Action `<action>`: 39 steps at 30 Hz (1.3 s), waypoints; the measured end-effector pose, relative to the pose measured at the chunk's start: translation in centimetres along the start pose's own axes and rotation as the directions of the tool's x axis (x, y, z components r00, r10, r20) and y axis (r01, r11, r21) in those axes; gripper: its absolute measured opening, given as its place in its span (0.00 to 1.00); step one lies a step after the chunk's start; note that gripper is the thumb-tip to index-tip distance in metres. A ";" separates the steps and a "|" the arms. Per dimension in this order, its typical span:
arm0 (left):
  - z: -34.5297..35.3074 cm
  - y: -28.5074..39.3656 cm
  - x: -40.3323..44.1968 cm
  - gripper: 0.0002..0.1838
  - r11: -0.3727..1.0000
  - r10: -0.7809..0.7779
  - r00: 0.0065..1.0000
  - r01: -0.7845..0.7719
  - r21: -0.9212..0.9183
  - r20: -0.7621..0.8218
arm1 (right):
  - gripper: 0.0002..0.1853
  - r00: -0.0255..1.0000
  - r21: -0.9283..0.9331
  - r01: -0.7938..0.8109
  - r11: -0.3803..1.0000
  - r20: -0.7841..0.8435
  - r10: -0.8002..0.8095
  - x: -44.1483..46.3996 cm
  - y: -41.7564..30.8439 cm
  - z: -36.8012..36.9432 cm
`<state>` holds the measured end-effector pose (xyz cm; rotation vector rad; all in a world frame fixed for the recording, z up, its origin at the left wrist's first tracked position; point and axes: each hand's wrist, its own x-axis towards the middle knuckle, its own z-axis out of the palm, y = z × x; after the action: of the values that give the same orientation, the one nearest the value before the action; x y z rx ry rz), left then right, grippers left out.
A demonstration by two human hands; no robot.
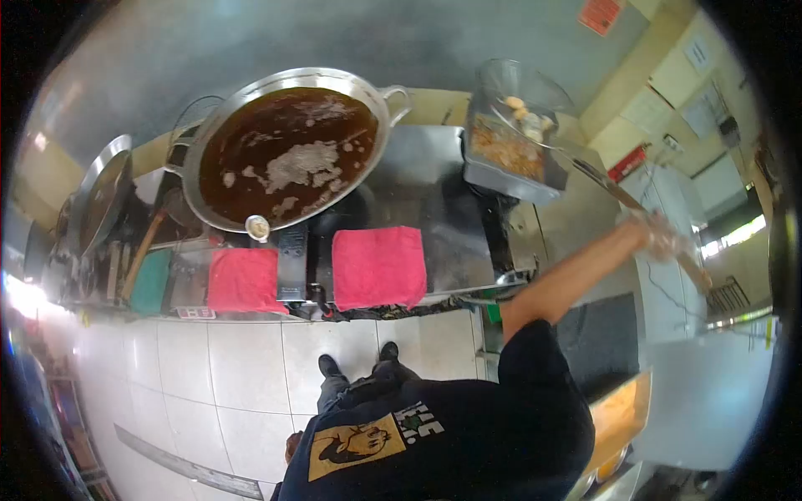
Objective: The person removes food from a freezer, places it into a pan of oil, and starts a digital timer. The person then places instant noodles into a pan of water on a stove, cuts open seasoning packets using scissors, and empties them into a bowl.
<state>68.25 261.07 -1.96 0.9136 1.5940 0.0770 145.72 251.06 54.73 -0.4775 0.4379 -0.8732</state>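
My right hand (656,236), in what looks like a clear plastic glove, is wrapped round the wooden handle of a long wire skimmer (614,190). The skimmer's basket is over a rectangular metal container (511,182), with several pale, roundish pieces (532,125) in it. Golden-brown crumbly bits (505,149) lie in the container below. Part of my left hand (292,447) shows low beside my shirt, its fingers hidden. A wide metal wok (194,179) of dark brown, foam-patched liquid (288,159) stands to the left on the stove.
Two pink cloths (378,267) lie along the front of the metal stove top (455,250). A small round metal piece (257,227) is at the wok's front rim. Another large pan (107,196) leans at far left, near a wooden-handled tool (144,255) and a green cloth (151,281).
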 end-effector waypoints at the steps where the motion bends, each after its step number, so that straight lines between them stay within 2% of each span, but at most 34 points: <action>1: 0.0 0.2 0.4 0.17 0.999 0.045 0.999 -0.045 0.011 0.000 | 0.20 1.000 -0.001 -0.002 1.000 0.020 0.003 -0.1 0.1 -0.1; 3: 0.4 -0.2 0.1 0.17 0.964 0.261 0.965 -0.258 0.068 -0.042 | 0.21 0.998 -0.016 -0.016 1.000 0.052 0.017 -0.7 0.6 -0.3; 4: 0.8 -0.3 0.3 0.17 0.952 0.302 0.952 -0.299 0.059 -0.053 | 0.21 0.997 -0.020 -0.034 0.999 0.063 0.035 -1.0 0.4 -0.2; 5: -0.2 1.5 2.4 0.18 0.986 -0.143 0.983 0.152 -0.068 0.115 | 0.22 0.996 -0.027 -0.053 0.998 0.069 0.055 -1.4 0.4 -0.2; 6: 0.0 0.8 2.3 0.17 0.992 0.060 0.997 -0.054 -0.111 0.051 | 0.23 0.995 -0.031 -0.068 0.997 0.069 0.070 -1.5 0.2 -0.2; 8: -0.4 2.0 3.6 0.15 0.991 -0.132 0.990 0.131 0.022 0.054 | 0.24 0.992 -0.047 -0.099 0.994 0.067 0.102 -1.9 -0.4 -0.2; 11: -0.1 1.8 3.0 0.14 0.994 -0.096 0.995 0.097 0.045 -0.020 | 0.26 0.987 -0.078 -0.129 0.989 0.082 0.135 -1.7 -1.1 0.2; 12: -0.2 1.9 2.9 0.13 0.996 -0.089 0.996 0.089 0.030 -0.019 | 0.27 0.987 -0.092 -0.106 0.990 0.111 0.116 -1.2 -0.5 0.2; 14: 0.0 1.4 0.4 0.13 0.936 0.226 0.973 -0.230 -0.265 -0.049 | 0.24 0.977 0.043 0.025 0.999 0.208 -0.034 4.3 3.3 0.6; 15: 0.1 0.9 1.0 0.14 0.932 0.204 0.978 -0.206 -0.297 -0.038 | 0.22 0.941 0.202 0.158 0.967 0.267 -0.209 6.7 5.3 0.6; 16: 0.1 0.2 1.6 0.14 0.927 0.182 0.983 -0.181 -0.330 -0.028 | 0.22 0.941 0.198 0.140 0.970 0.279 -0.193 7.5 6.5 0.5; 17: 0.5 0.1 1.4 0.14 0.914 0.219 0.975 -0.218 -0.343 -0.036 | 0.22 0.896 0.187 -0.117 0.975 0.444 0.022 8.0 7.5 0.3; 19: 1.2 -0.1 0.8 0.15 0.883 0.292 0.955 -0.290 -0.368 -0.052 | 0.24 0.770 0.128 -0.375 0.918 0.594 0.231 5.3 8.1 0.3; 20: 1.6 0.0 0.8 0.15 0.884 0.259 0.964 -0.263 -0.386 -0.063 | 0.27 0.785 0.111 -0.296 0.949 0.595 0.175 2.6 9.2 0.3; 21: 1.4 -0.6 -0.2 0.24 0.789 0.412 0.911 -0.337 -0.513 0.035 | 0.31 0.794 0.095 -0.215 0.972 0.597 0.117 -1.9 9.5 0.2; 22: 1.1 -1.2 -1.2 0.34 0.678 0.550 0.825 -0.349 -0.647 0.131 | 0.35 0.797 0.080 -0.132 0.988 0.601 0.058 -6.4 9.6 -0.1; 23: 1.3 -1.8 -1.5 0.34 0.672 0.550 0.827 -0.353 -0.651 0.119 | 0.39 0.796 0.067 -0.049 0.997 0.605 -0.001 -9.9 9.2 -0.7; 24: 1.8 -2.2 -1.6 0.34 0.667 0.535 0.839 -0.344 -0.661 0.103 | 0.39 0.793 0.067 -0.062 0.996 0.610 0.009 -12.9 8.2 -1.2; 26: 2.1 -4.1 -1.0 0.33 0.629 0.539 0.837 -0.325 -0.706 0.094 | 0.35 0.751 -0.074 -0.360 0.930 0.568 0.336 -17.6 6.6 -1.8; 27: 2.2 -5.7 -0.3 0.31 0.595 0.560 0.823 -0.314 -0.740 0.101 | 0.35 0.729 -0.099 -0.417 0.904 0.557 0.397 -19.0 6.8 -2.1; 29: 2.7 -7.6 -0.2 0.25 0.731 0.281 0.959 -0.202 -0.652 0.018 | 0.35 0.699 -0.124 -0.461 0.878 0.559 0.446 -19.8 7.7 -2.7; 30: 3.5 -7.5 -2.4 0.25 0.725 0.278 0.961 -0.202 -0.658 0.012 | 0.35 0.690 -0.134 -0.463 0.876 0.566 0.451 -19.9 8.4 -3.1; 31: 4.5 -7.3 -5.8 0.22 0.856 0.485 0.862 -0.503 -0.121 -0.148 | 0.34 0.682 -0.143 -0.464 0.874 0.572 0.456 -19.9 9.0 -3.4; 32: 5.1 -5.9 -8.3 0.19 0.662 0.708 0.691 -0.577 0.478 -0.145 | 0.34 0.674 -0.152 -0.465 0.872 0.578 0.460 -19.9 9.7 -3.7; 33: 3.9 -10.3 -3.6 0.16 0.738 0.519 0.850 -0.390 0.551 -0.092 | 0.34 0.669 -0.154 -0.468 0.870 0.581 0.463 -19.8 10.2 -3.9; 34: 4.6 -9.3 -5.1 0.17 0.910 0.313 0.939 -0.254 0.327 -0.140 | 0.34 0.665 -0.156 -0.471 0.868 0.583 0.466 -19.8 10.5 -4.0; 36: 6.0 -9.3 -7.0 0.18 0.993 0.091 0.987 -0.081 0.082 -0.132 | 0.33 0.662 -0.159 -0.474 0.866 0.583 0.470 -19.8 11.2 -4.4; 39: 9.4 -12.0 -10.7 0.19 0.966 0.165 0.967 -0.199 -0.168 -0.197 | 0.33 0.659 -0.157 -0.450 0.879 0.606 0.446 -20.2 12.4 -4.3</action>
<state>69.79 242.46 -2.05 0.9242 1.6344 0.4439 139.48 273.26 47.69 -0.5909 -0.0815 -0.1894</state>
